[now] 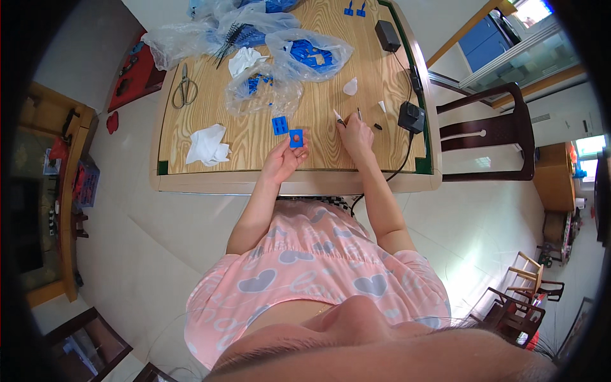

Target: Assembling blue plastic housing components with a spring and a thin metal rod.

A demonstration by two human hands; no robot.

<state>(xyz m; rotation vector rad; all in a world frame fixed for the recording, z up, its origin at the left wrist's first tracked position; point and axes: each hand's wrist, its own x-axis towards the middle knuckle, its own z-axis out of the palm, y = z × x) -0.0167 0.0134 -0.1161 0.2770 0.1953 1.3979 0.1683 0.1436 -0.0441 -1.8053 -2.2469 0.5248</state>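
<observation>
My left hand (283, 163) grips a small blue square plastic piece (293, 144) with a round hole, held just over the table's near side. Beside it lies another blue plastic piece (280, 121) with several openings. To the right, my right hand (359, 139) rests low at the table, its fingers closed on a small tube with a white pointed tip (337, 114). A thin dark, pen-like thing (359, 114) shows by the same fingers; whether they hold it too, I cannot tell. A short black cap-like piece (378, 127) and a white cone (382, 106) lie nearby.
Clear plastic bags (331, 46) with blue parts cover the far side of the wooden table (210, 105). Scissors (184, 90) and crumpled white tissue (209, 145) lie left. At right stand a black box-shaped device (412, 117) with a cable and a black block (387, 35).
</observation>
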